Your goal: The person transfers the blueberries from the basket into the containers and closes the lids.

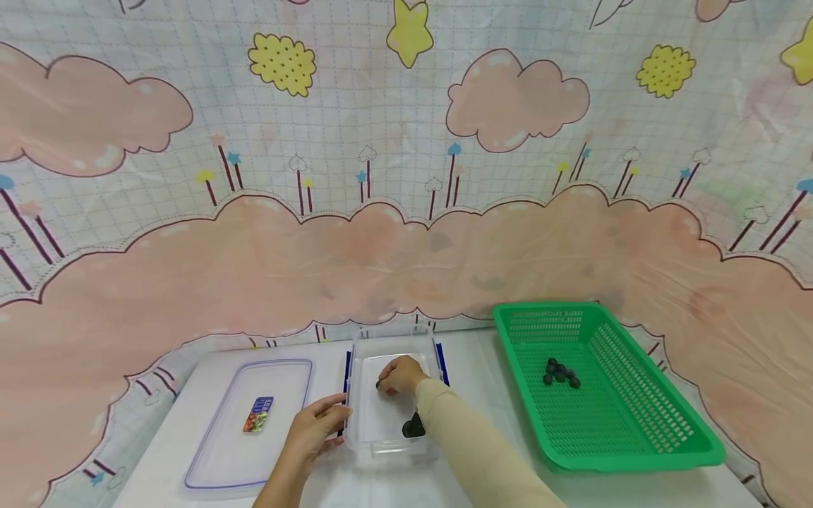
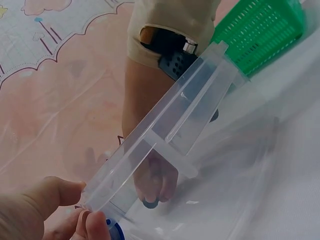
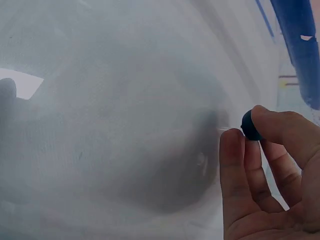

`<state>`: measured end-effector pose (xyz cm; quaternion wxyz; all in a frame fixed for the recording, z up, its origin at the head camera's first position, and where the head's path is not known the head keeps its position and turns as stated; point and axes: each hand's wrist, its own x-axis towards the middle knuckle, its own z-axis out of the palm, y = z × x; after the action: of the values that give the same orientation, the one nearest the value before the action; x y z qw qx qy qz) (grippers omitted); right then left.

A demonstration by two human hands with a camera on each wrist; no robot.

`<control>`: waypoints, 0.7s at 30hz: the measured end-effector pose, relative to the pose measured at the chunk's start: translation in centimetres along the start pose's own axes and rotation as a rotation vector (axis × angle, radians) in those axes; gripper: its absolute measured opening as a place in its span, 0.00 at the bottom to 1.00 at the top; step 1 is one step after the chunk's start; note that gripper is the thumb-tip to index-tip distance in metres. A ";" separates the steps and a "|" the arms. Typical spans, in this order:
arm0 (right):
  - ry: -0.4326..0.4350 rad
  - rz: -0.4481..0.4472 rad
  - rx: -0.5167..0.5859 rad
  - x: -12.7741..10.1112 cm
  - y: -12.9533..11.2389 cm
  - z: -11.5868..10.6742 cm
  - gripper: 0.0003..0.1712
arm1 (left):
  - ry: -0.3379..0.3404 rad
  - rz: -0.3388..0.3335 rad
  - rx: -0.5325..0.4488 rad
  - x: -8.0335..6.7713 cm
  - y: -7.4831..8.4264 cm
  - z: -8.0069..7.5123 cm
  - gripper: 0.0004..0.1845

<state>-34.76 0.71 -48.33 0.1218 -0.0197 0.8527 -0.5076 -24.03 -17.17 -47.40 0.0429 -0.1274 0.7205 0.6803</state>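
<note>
A clear plastic box (image 1: 375, 441) with blue side latches stands on the white table. My left hand (image 1: 314, 427) grips its left side, thumb and fingers at the wall beside a blue latch (image 2: 116, 231). Inside the box, my right hand (image 1: 403, 375) pinches a small dark round ball (image 3: 251, 126) between thumb and fingers, close to the left wall. Several similar dark balls (image 1: 560, 375) lie together in a green basket (image 1: 631, 451). A black device (image 1: 414, 426) shows at the right wrist and hides part of the box floor.
Left of the box lies a clear lid (image 1: 219, 451) with a purplish rim and a colourful label (image 1: 258, 415). The green basket stands to the right, its wall rising above the table. A patterned cloth (image 1: 406, 268) hangs behind the table.
</note>
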 end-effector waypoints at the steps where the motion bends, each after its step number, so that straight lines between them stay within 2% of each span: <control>1: 0.003 -0.003 -0.015 0.1 0.2 0.1 0.07 | -0.001 -0.001 0.000 0.0 0.0 0.0 0.24; 7: 0.018 -0.027 -0.061 0.5 1.0 0.6 0.07 | -0.007 -0.003 0.003 0.0 -0.1 0.2 0.24; 13: -0.016 -0.036 -0.065 0.7 0.2 -0.1 0.07 | 0.000 -0.008 0.007 0.1 0.0 0.1 0.24; 17: -0.050 -0.068 -0.084 0.5 -2.2 -2.8 0.09 | 0.005 -0.011 0.004 0.2 0.0 0.0 0.25; 21: 0.009 -0.152 -0.157 0.1 -5.1 -7.8 0.13 | 0.002 -0.009 0.000 0.3 0.0 0.0 0.24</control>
<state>-37.06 4.95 -40.35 0.0772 -0.0914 0.8865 -0.4470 -24.32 -17.17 -47.44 0.0454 -0.1313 0.7198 0.6802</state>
